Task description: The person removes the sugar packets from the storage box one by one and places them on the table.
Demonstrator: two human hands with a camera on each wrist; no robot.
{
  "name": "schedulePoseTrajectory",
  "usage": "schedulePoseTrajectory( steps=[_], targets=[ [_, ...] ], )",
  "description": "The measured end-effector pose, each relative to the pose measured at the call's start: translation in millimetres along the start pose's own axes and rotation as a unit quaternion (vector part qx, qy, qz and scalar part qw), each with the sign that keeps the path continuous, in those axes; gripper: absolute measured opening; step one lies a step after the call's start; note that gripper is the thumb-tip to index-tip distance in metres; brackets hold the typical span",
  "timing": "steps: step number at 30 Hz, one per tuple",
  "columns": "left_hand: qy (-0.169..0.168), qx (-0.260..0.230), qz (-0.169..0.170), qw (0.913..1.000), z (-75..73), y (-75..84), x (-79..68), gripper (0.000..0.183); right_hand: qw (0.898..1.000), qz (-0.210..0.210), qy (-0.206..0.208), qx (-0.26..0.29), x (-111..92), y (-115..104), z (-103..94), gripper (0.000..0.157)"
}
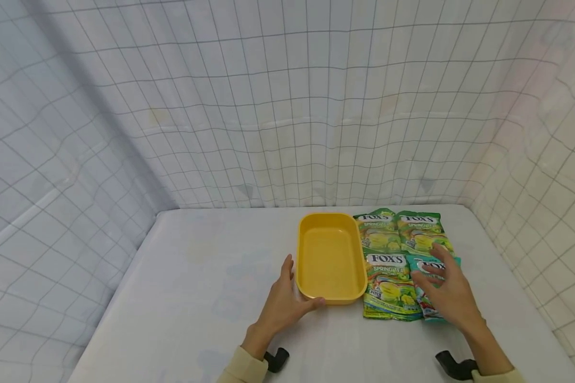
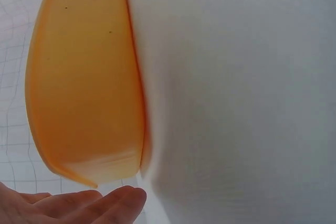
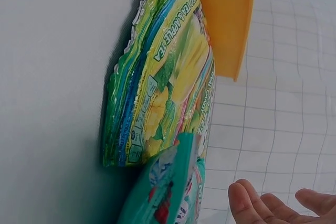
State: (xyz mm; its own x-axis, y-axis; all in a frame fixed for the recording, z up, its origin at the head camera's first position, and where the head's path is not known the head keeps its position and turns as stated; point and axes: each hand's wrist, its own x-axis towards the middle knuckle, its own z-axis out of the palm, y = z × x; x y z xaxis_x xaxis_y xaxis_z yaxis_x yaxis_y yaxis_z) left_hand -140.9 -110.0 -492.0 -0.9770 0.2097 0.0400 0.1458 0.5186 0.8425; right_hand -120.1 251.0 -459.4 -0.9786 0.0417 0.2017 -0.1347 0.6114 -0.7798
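A yellow plastic tray (image 1: pixel 331 260) stands on the white table with nothing in it. My left hand (image 1: pixel 281 304) is at its near left corner, fingers extended along the left side and thumb by the front rim; whether it touches is hard to tell. In the left wrist view the fingers (image 2: pixel 118 205) lie straight beside the tray's wall (image 2: pixel 86 87). Over a teal candy packet (image 1: pixel 424 298) hovers my right hand (image 1: pixel 452 292), fingers spread and holding nothing. Green candy packets (image 1: pixel 388 287) lie left of that packet, stacked, as the right wrist view shows.
Two more piles of green candy packets, one far left (image 1: pixel 379 234) and one far right (image 1: pixel 420 231), lie behind the front ones. White walls with a grid pattern (image 1: pixel 311 106) enclose the table (image 1: pixel 211 276) at the back and sides.
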Motion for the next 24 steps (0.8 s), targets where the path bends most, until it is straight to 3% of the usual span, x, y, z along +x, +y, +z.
schedulePoseTrajectory(
  steps=[17, 24],
  targets=[
    [0.026, 0.031, 0.024, 0.9989, -28.7, 14.4, 4.7, 0.114, 0.998, -0.046, -0.014, 0.040, 10.5, -15.7, 20.6, 0.081],
    [0.036, 0.026, 0.013, 0.9989, -34.0, 19.7, 3.3, 0.112, 0.997, -0.051, -0.010, 0.048, 15.3, -23.0, 30.2, 0.081]
  ],
)
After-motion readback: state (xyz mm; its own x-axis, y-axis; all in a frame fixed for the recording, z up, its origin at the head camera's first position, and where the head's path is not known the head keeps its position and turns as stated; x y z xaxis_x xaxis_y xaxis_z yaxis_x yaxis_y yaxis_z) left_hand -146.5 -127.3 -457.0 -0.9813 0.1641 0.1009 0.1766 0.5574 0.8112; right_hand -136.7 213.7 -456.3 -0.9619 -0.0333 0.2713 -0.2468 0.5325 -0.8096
